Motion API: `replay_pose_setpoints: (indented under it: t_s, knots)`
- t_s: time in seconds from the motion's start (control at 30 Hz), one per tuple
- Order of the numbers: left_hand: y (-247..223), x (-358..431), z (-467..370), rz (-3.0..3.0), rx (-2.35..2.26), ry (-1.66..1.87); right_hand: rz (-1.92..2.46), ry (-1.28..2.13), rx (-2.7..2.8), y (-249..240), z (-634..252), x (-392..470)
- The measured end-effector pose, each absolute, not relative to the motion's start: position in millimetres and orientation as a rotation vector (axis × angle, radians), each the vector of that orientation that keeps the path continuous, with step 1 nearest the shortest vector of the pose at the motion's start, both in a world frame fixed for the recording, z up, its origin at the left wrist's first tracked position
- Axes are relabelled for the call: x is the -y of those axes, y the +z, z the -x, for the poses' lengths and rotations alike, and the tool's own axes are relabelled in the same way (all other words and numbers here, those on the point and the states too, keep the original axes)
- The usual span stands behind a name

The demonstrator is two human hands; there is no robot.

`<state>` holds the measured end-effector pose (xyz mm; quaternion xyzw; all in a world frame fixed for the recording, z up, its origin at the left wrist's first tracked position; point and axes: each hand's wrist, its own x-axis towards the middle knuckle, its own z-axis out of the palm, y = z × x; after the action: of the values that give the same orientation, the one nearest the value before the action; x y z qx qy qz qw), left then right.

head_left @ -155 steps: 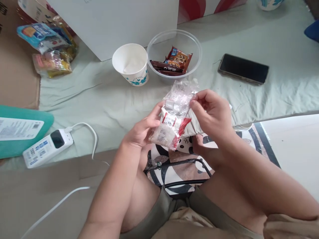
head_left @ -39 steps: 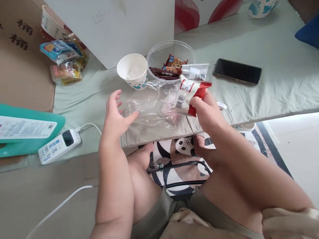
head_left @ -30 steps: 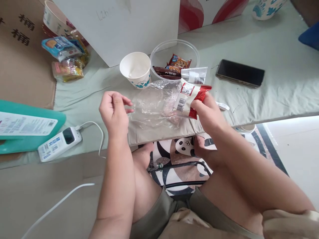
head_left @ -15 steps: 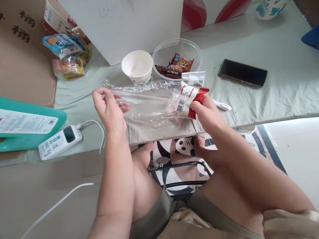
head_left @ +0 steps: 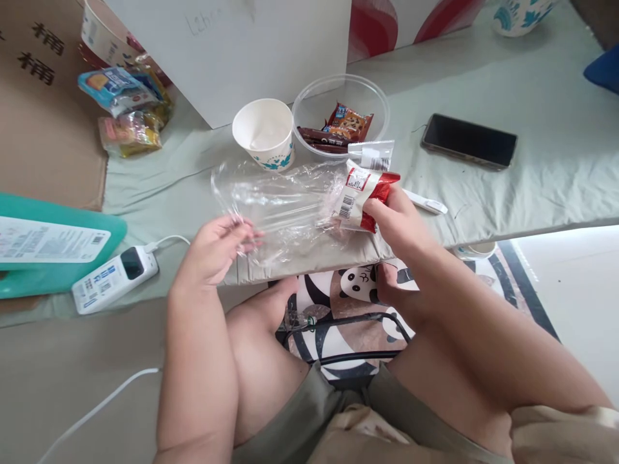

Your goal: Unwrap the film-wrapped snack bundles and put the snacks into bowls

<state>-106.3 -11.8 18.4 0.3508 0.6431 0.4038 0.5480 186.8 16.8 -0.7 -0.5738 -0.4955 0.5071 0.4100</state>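
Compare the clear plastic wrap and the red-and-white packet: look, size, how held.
Look: the clear plastic wrap is see-through; the red-and-white packet is opaque, with a printed barcode.
Size: the wrap spreads much wider than the packet.
Hold: the left hand pinches the wrap at its left end; the right hand grips the packet by its red side.
Shared: both are in hand above the pale green cloth.

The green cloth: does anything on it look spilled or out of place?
No spill shows. The clear film looks untidy, crumpled between the left hand and the red-white packet in the right hand.
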Motion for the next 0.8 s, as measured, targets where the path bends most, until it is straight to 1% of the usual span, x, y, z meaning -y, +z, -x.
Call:
replay_pose_setpoints:
  t_s: [0.07,0.1,0.17,0.27,0.37,0.43,0.57,0.6,0.8]
  knots:
    - [20,12,101,-0.693,-1.477,1.166,1.430,1.282,1.275,0,-185,-16]
    - [21,11,97,-0.647,-1.477,1.214,1.426,1.281,1.286,0,-184,-16]
    - [19,8,89,-0.664,-1.562,1.200,1.439,1.267,1.291,2,-182,-16]
    - [15,5,86,-0.843,-1.816,1.123,1.466,1.254,1.290,4,-179,-16]
    - [13,4,94,-0.907,-2.005,1.151,1.449,1.264,1.324,2,-179,-16]
    - [15,6,103,-0.825,-1.942,1.109,1.457,1.237,1.320,-1,-179,-17]
    - [22,14,115,-0.740,-1.605,0.742,1.525,1.179,1.279,-4,-180,-15]
    - [22,16,116,-0.751,-1.567,0.701,1.547,1.177,1.275,-4,-180,-15]
    - [24,23,121,-0.787,-1.685,0.871,1.580,1.187,1.258,1,-178,-13]
